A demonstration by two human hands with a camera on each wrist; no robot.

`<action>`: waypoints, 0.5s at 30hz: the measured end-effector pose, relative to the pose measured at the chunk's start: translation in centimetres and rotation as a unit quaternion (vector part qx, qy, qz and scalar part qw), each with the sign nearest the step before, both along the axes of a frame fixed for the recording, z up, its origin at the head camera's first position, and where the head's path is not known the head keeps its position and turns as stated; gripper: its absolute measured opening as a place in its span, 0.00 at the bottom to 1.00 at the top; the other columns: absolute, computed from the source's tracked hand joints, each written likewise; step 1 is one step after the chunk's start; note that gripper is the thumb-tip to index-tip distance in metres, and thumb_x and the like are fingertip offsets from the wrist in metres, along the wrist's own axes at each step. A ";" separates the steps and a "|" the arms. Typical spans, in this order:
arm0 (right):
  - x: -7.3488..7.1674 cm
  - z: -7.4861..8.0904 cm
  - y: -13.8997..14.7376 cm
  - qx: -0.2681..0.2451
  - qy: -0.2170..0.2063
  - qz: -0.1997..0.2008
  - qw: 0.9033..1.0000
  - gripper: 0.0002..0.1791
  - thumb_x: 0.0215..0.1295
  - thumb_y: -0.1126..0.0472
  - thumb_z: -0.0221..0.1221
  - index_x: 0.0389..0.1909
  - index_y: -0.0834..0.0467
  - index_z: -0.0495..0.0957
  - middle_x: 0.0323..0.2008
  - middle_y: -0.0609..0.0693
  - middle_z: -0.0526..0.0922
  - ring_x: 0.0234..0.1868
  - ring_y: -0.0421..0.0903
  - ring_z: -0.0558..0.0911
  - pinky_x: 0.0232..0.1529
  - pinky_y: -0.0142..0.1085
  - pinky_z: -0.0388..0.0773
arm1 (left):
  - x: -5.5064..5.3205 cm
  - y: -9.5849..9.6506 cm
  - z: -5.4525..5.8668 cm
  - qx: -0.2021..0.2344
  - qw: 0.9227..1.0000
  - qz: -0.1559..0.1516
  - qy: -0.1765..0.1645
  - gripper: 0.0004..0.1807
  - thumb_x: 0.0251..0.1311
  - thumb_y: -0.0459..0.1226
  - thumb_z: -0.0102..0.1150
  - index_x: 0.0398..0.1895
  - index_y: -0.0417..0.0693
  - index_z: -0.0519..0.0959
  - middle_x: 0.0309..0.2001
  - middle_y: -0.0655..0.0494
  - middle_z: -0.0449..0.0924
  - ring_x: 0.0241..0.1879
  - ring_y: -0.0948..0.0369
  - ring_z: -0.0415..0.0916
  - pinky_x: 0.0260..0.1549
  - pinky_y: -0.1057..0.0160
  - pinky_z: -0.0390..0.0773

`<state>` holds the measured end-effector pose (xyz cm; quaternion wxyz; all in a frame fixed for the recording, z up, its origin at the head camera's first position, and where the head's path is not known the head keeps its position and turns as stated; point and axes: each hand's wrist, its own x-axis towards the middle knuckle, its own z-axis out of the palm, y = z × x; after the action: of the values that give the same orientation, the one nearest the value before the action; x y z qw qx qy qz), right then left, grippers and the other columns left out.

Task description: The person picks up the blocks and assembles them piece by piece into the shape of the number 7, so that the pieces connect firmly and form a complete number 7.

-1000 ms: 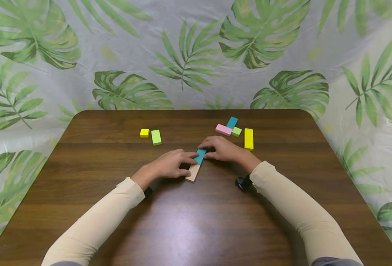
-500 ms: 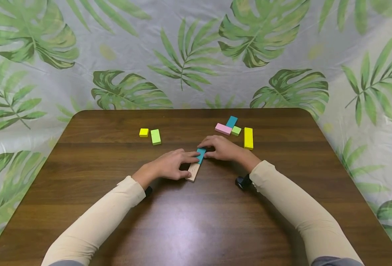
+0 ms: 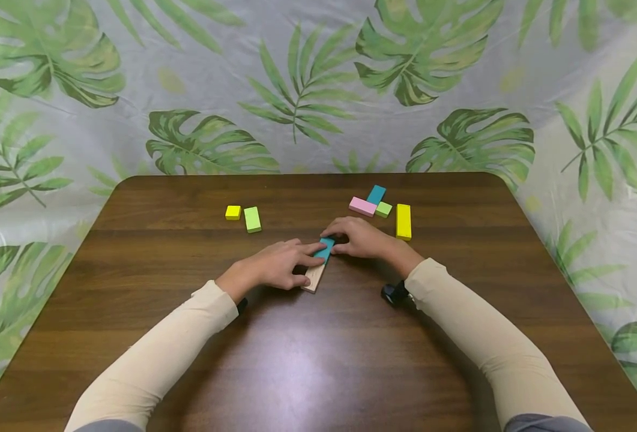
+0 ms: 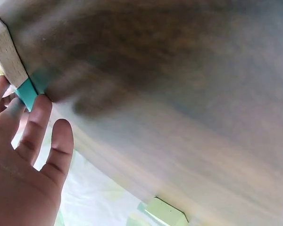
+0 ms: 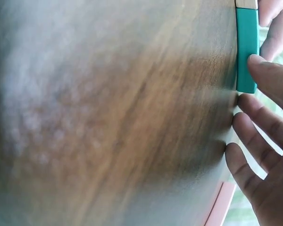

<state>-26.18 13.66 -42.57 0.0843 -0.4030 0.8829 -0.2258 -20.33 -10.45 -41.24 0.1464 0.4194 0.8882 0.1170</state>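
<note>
In the head view, a teal block (image 3: 326,254) and a plain wooden block (image 3: 315,278) lie end to end in a slanted line on the table. My left hand (image 3: 279,264) rests its fairly straight fingers on the teal block, its thumb against the plain one. At the far end, my right hand (image 3: 362,239) holds the teal block between thumb and index finger. The right wrist view shows that thumb on the face of the teal block (image 5: 246,44), with the other fingertips on the table beyond. Part of the teal block is hidden under the left fingers.
Back left, a small yellow block (image 3: 233,212) stands beside a light green block (image 3: 253,219). At the back right are a pink block (image 3: 362,206), a blue block (image 3: 376,194), a small green block (image 3: 383,209) and a long yellow block (image 3: 403,222). A leaf-patterned sheet surrounds the table (image 3: 178,204).
The hands and both held blocks stay nearly in place. The whole head view has shifted slightly, with the table a little higher in the picture.
</note>
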 end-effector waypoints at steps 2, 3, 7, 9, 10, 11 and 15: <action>0.0 0.0 0.0 0.000 0.001 0.000 1.000 0.20 0.64 0.59 0.65 0.58 0.58 0.81 0.55 0.54 0.83 0.57 0.51 0.81 0.61 0.47 0.75 | 0.0 0.0 0.1 -0.005 1.000 0.000 0.001 0.31 0.67 0.47 0.58 0.73 0.57 0.65 0.80 0.59 0.50 0.60 0.54 0.69 0.55 0.53 0.73; 0.0 0.1 0.0 0.001 0.001 0.000 1.000 0.20 0.64 0.59 0.65 0.58 0.58 0.81 0.55 0.54 0.83 0.57 0.51 0.81 0.61 0.48 0.75 | 0.0 0.0 0.1 -0.005 1.000 0.001 -0.001 0.31 0.67 0.47 0.58 0.73 0.57 0.65 0.80 0.59 0.50 0.60 0.54 0.69 0.55 0.53 0.73; 0.1 0.1 0.0 0.005 -0.003 -0.001 1.000 0.21 0.65 0.59 0.64 0.58 0.57 0.80 0.56 0.54 0.82 0.58 0.51 0.80 0.61 0.48 0.75 | 0.1 0.0 0.1 -0.004 1.000 0.004 -0.002 0.31 0.68 0.47 0.57 0.73 0.57 0.65 0.80 0.60 0.51 0.59 0.54 0.69 0.53 0.54 0.73; 0.1 0.1 0.0 0.007 -0.007 -0.004 1.000 0.21 0.65 0.59 0.64 0.59 0.57 0.80 0.57 0.53 0.82 0.58 0.51 0.80 0.62 0.48 0.75 | 0.2 0.0 0.1 -0.003 1.000 0.005 -0.003 0.31 0.68 0.47 0.57 0.73 0.57 0.64 0.80 0.60 0.51 0.58 0.55 0.69 0.51 0.55 0.72; 0.1 0.1 0.0 0.008 -0.007 -0.005 1.000 0.21 0.66 0.59 0.64 0.59 0.57 0.80 0.57 0.53 0.82 0.59 0.51 0.80 0.62 0.48 0.75 | 0.2 0.0 0.1 -0.002 1.000 0.005 -0.004 0.31 0.68 0.46 0.57 0.74 0.57 0.64 0.80 0.60 0.51 0.58 0.55 0.68 0.51 0.54 0.72; 0.1 0.1 0.0 0.008 -0.007 -0.006 1.000 0.21 0.66 0.59 0.64 0.59 0.57 0.80 0.57 0.53 0.82 0.59 0.51 0.80 0.62 0.48 0.75 | 0.2 0.0 0.0 0.000 1.000 0.005 -0.005 0.31 0.68 0.46 0.57 0.74 0.57 0.64 0.79 0.60 0.51 0.58 0.54 0.68 0.51 0.54 0.72; 0.3 0.1 -0.1 0.007 -0.005 -0.008 1.000 0.21 0.66 0.59 0.64 0.59 0.57 0.80 0.57 0.54 0.82 0.60 0.52 0.80 0.63 0.48 0.74 | 0.3 -0.1 0.0 0.008 1.000 0.004 -0.009 0.31 0.68 0.46 0.58 0.73 0.56 0.65 0.80 0.58 0.52 0.60 0.53 0.68 0.54 0.50 0.72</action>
<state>-25.93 13.59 -42.46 0.0901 -0.3944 0.8870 -0.2225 -20.04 -10.58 -41.25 0.1506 0.4160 0.8875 0.1289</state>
